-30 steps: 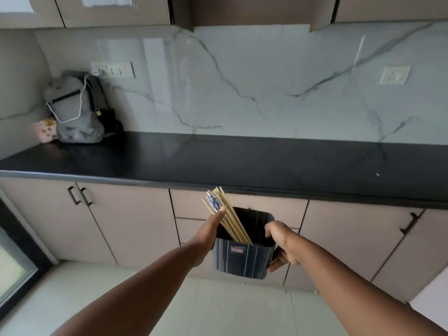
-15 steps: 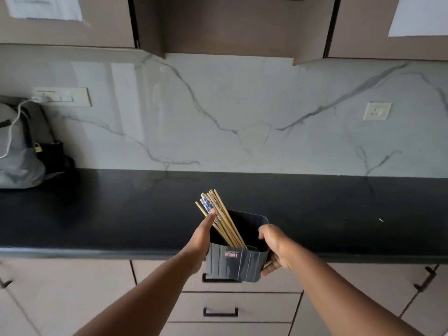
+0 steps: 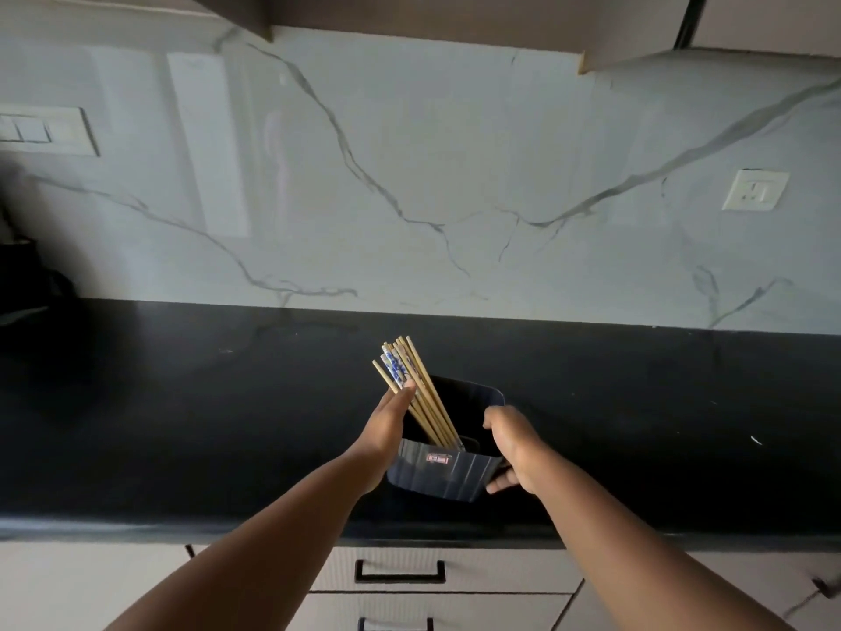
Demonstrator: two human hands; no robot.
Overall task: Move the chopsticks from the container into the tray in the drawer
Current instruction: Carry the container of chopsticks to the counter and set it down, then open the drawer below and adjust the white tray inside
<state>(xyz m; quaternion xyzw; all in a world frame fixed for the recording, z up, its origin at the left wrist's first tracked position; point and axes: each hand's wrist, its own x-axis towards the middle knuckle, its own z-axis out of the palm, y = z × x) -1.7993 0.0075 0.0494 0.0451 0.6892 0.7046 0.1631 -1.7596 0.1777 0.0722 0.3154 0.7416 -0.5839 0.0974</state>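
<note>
Dark ribbed plastic container (image 3: 443, 471) sits over the black countertop (image 3: 182, 403), held from both sides: left hand (image 3: 387, 430) against its left wall (thumb touching the bamboo chopsticks (image 3: 416, 389) standing inside), right hand (image 3: 514, 448) curled round its right rim.

It was a home kitchen — black countertop (image 3: 182, 403) beyond the fingers (image 3: 402, 396), marble-veined backsplash (image 3: 409, 175) further back, drawers (image 3: 437, 573) below — wall socket (image 3: 755, 190) to their right.
</note>
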